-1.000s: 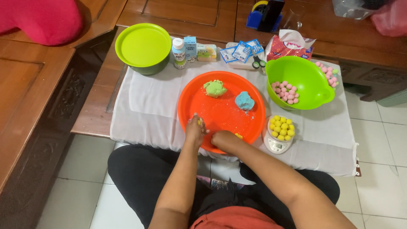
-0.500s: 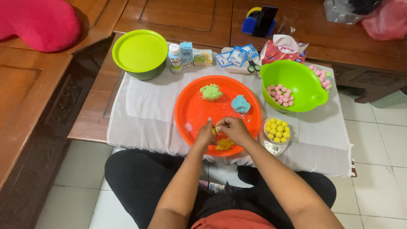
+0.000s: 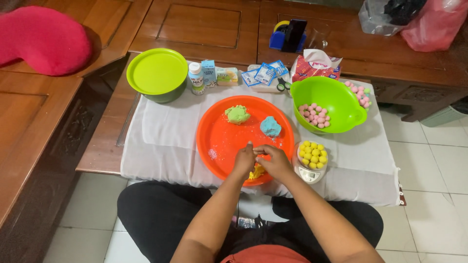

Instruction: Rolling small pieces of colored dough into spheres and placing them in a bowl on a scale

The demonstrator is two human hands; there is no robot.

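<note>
An orange round tray (image 3: 219, 136) lies on a white cloth. A green dough lump (image 3: 237, 114) and a blue dough lump (image 3: 270, 126) rest on its far part. At the tray's near edge lies a yellow dough lump (image 3: 256, 172), partly hidden under my hands. My left hand (image 3: 244, 160) and my right hand (image 3: 273, 159) meet just above it, fingers pinched together over a small bit of yellow dough. A small bowl of yellow balls (image 3: 312, 155) stands on a scale right beside my right hand.
A green bowl (image 3: 336, 95) with pink balls stands right of the tray. A lidded green container (image 3: 157, 74), a small bottle (image 3: 196, 78), cartons, packets and scissors line the back. The white cloth (image 3: 161, 136) covers a low wooden table. A pink cushion (image 3: 41, 39) lies far left.
My hands have come together at the tray's near edge, both now pinching at the yellow dough; one second ago only the left hand pressed on the tray.
</note>
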